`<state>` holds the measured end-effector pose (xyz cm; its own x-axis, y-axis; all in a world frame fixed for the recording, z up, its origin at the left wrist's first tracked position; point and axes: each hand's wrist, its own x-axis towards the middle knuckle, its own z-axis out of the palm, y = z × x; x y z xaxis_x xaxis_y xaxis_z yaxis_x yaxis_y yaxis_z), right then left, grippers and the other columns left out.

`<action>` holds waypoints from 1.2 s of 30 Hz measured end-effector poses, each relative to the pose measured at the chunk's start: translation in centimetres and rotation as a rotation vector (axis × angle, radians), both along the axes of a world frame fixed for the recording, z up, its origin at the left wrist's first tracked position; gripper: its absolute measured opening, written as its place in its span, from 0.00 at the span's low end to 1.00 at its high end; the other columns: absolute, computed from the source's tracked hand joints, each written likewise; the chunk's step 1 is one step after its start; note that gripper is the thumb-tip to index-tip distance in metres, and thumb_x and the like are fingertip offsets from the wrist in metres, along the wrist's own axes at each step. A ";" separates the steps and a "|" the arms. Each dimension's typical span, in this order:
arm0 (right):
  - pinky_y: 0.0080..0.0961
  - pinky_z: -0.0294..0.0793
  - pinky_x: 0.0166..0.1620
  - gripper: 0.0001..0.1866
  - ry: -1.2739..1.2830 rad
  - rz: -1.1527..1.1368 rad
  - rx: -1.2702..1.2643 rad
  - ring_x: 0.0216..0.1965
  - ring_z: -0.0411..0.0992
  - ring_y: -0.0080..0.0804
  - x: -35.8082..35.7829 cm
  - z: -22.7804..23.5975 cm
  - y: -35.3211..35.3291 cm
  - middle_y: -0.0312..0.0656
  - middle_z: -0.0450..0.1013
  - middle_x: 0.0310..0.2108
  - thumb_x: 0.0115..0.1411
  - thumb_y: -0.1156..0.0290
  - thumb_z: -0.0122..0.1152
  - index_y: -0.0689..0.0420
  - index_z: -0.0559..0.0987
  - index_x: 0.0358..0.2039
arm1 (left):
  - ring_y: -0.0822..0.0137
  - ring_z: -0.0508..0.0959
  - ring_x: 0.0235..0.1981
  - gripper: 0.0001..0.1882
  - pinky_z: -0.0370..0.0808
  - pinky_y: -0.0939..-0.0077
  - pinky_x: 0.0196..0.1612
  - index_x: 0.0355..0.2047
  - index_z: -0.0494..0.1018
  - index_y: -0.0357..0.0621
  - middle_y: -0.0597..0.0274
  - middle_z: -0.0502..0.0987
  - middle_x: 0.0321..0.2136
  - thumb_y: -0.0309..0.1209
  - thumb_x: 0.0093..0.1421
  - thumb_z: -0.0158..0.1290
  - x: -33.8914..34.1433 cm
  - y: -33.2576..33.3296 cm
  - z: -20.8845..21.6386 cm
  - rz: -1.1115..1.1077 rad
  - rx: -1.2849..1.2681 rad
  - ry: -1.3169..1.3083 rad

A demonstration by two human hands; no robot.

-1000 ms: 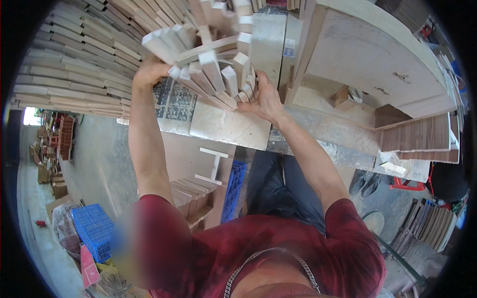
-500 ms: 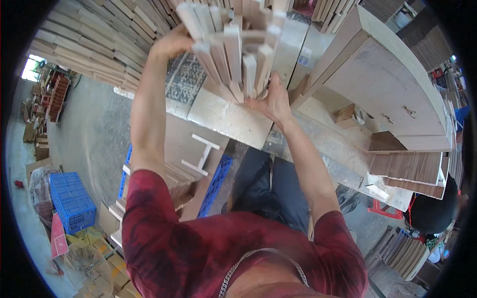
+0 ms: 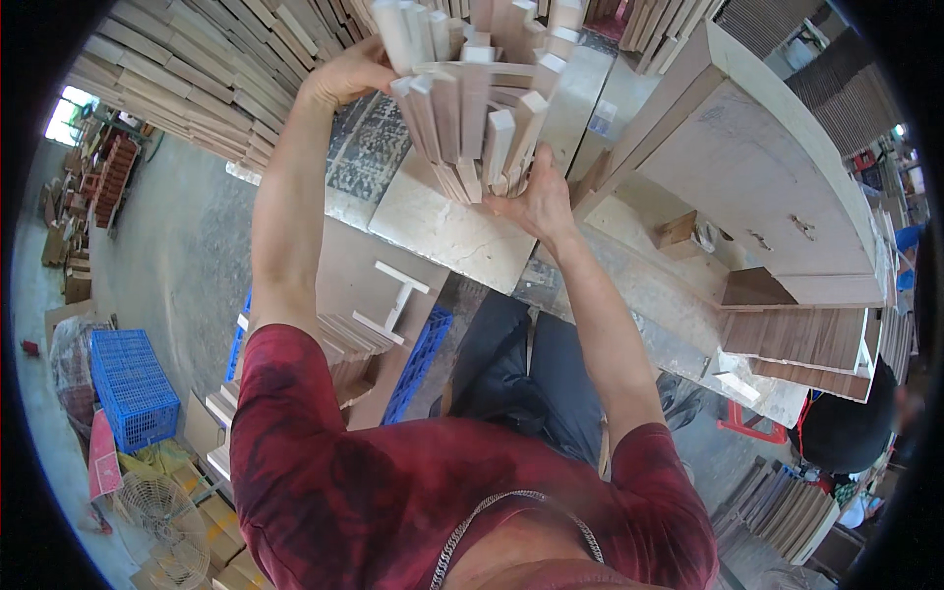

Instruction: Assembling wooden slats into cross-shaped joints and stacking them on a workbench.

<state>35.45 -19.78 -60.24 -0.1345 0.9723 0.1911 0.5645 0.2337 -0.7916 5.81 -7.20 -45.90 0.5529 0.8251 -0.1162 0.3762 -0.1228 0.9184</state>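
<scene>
A bundle of pale wooden strips (image 3: 447, 113) stands on end at the top middle, their squared ends pointing up toward me. My left hand (image 3: 352, 74) grips its far left side, with the fingertips hidden behind the wood. Low on the near right side, my right hand (image 3: 536, 202) is pressed against the strips, thumb up along them and fingers partly hidden beneath. The bundle is over a light, worn board (image 3: 452, 231) on the workbench. A thin curved band seems to run across the strips; I cannot make out what it is.
Stacked wooden strips (image 3: 187, 79) fill the far left. A large wooden cabinet-like piece (image 3: 777, 147) rises on the bench at the right, with a small box (image 3: 678, 233) beside it. Below the bench are a white H-shaped piece (image 3: 398, 300) and a blue crate (image 3: 418, 364).
The bundle has shifted slightly down and to the right and is less blurred. Both hands stay on it, the left a little farther right. The whole view has moved slightly.
</scene>
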 end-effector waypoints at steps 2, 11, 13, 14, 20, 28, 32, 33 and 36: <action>0.42 0.73 0.54 0.48 -0.007 -0.016 -0.023 0.51 0.72 0.59 0.0 -0.1 0.1 0.63 0.70 0.49 0.36 0.61 0.81 0.68 0.61 0.53 | 0.61 0.77 0.53 0.45 0.76 0.68 0.54 0.63 0.64 0.33 0.52 0.75 0.54 0.31 0.45 0.69 -0.3 -0.5 -2.6 0.118 -0.032 -0.279; 0.43 0.74 0.50 0.43 0.086 0.026 0.078 0.46 0.74 0.58 -0.5 -0.7 0.7 0.61 0.72 0.45 0.37 0.61 0.79 0.67 0.64 0.49 | 0.63 0.76 0.53 0.40 0.75 0.69 0.54 0.61 0.66 0.33 0.53 0.75 0.54 0.29 0.47 0.66 0.6 -0.1 -1.9 0.094 -0.053 -0.287; 0.43 0.74 0.49 0.43 0.066 0.030 0.049 0.46 0.74 0.57 -0.9 -1.0 0.9 0.61 0.72 0.45 0.37 0.62 0.80 0.67 0.64 0.48 | 0.62 0.75 0.56 0.48 0.78 0.68 0.50 0.66 0.57 0.33 0.52 0.71 0.58 0.29 0.47 0.68 -0.7 0.6 -3.1 -0.064 -0.044 -0.350; 0.43 0.74 0.49 0.43 0.044 -0.005 0.010 0.46 0.74 0.57 -0.6 -1.1 0.8 0.61 0.72 0.45 0.36 0.62 0.80 0.67 0.65 0.48 | 0.62 0.75 0.56 0.48 0.78 0.68 0.50 0.66 0.57 0.33 0.52 0.71 0.58 0.29 0.47 0.68 0.0 0.0 -2.8 -0.040 -0.037 -0.369; 0.42 0.75 0.49 0.42 0.063 0.054 0.057 0.44 0.77 0.54 -0.3 -1.7 0.9 0.58 0.76 0.42 0.37 0.63 0.80 0.66 0.66 0.48 | 0.70 0.76 0.49 0.35 0.74 0.73 0.53 0.58 0.71 0.36 0.59 0.78 0.49 0.27 0.47 0.65 0.1 0.6 -2.9 -0.006 0.013 -0.288; 0.40 0.77 0.49 0.42 0.100 0.086 0.098 0.45 0.77 0.51 -0.8 -2.4 1.1 0.56 0.76 0.44 0.38 0.65 0.81 0.66 0.66 0.49 | 0.66 0.77 0.51 0.45 0.73 0.70 0.56 0.64 0.63 0.36 0.57 0.76 0.54 0.32 0.45 0.67 -1.2 1.1 -5.8 0.012 -0.014 -0.466; 0.40 0.77 0.49 0.42 0.154 0.042 0.074 0.45 0.78 0.52 -0.2 -2.0 1.1 0.55 0.76 0.43 0.38 0.64 0.81 0.66 0.66 0.49 | 0.67 0.78 0.50 0.42 0.74 0.71 0.55 0.63 0.64 0.35 0.57 0.76 0.53 0.33 0.48 0.67 0.2 1.4 -5.3 -0.003 -0.104 -0.460; 0.40 0.77 0.49 0.42 0.104 0.039 0.054 0.45 0.78 0.52 0.0 -2.0 1.2 0.56 0.77 0.43 0.38 0.63 0.81 0.66 0.66 0.49 | 0.67 0.79 0.48 0.34 0.75 0.71 0.53 0.59 0.70 0.36 0.58 0.79 0.50 0.33 0.52 0.65 0.5 1.5 -5.3 0.026 -0.121 -0.412; 0.40 0.76 0.49 0.44 0.043 -0.051 0.028 0.45 0.77 0.53 0.2 -1.8 1.0 0.57 0.77 0.41 0.37 0.62 0.81 0.67 0.65 0.49 | 0.65 0.78 0.51 0.38 0.75 0.67 0.53 0.60 0.68 0.36 0.57 0.77 0.53 0.33 0.50 0.67 1.0 1.2 -4.6 -0.118 -0.097 -0.471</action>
<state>35.64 -18.77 -62.09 -0.0760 0.9719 0.2230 0.5415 0.2280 -0.8092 6.77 -6.04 -50.52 0.6531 0.7512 0.0958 -0.0936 -0.0454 0.9946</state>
